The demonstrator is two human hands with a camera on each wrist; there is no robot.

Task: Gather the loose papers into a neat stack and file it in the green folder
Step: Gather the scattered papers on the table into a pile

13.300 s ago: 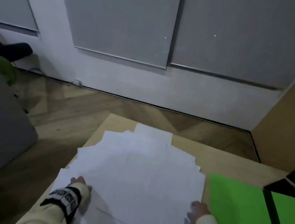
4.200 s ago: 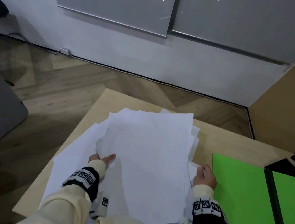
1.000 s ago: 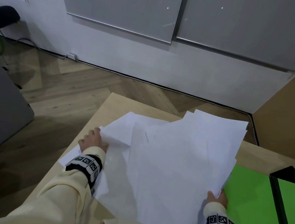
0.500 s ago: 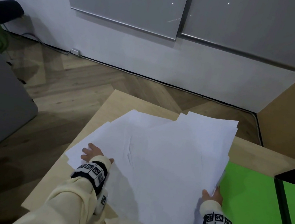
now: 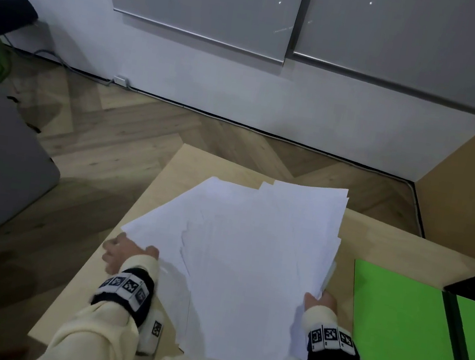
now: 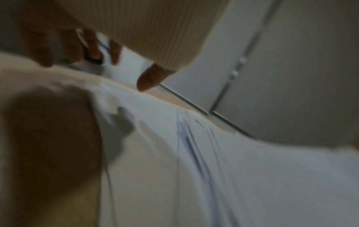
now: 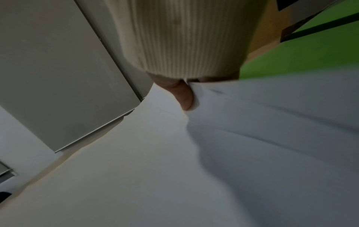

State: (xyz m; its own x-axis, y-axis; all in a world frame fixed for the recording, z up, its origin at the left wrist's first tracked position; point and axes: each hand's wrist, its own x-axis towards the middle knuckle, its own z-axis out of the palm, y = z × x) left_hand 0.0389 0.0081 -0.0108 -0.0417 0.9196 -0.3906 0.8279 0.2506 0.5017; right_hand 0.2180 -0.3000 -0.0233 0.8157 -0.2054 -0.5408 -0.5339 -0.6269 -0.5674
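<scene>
Both hands work the loose papers [image 5: 252, 261] on a wooden table [image 5: 177, 165]: the right hand [image 5: 321, 302] grips the pile's edge on the side nearest the green folder [image 5: 393, 323], thumb on top with the sheets pinched, while the left hand [image 5: 122, 252], fingers spread and holding nothing, rests at the pile's far corner from the folder. The folder lies open and flat just beside the pile, a dark strip running down its middle. The sheets are fanned and skewed, corners out of line, the farthest ones reaching toward the table's far edge. Risks from here, as a judgement: with only one side clamped, a lift could let lower sheets slide free, and those at the corner under the left hand sit close to the table's edge and might slip to the floor; squeezing uneven edges could crease them; carrying an unsquared pile over could leave corners poking out of the folder
</scene>
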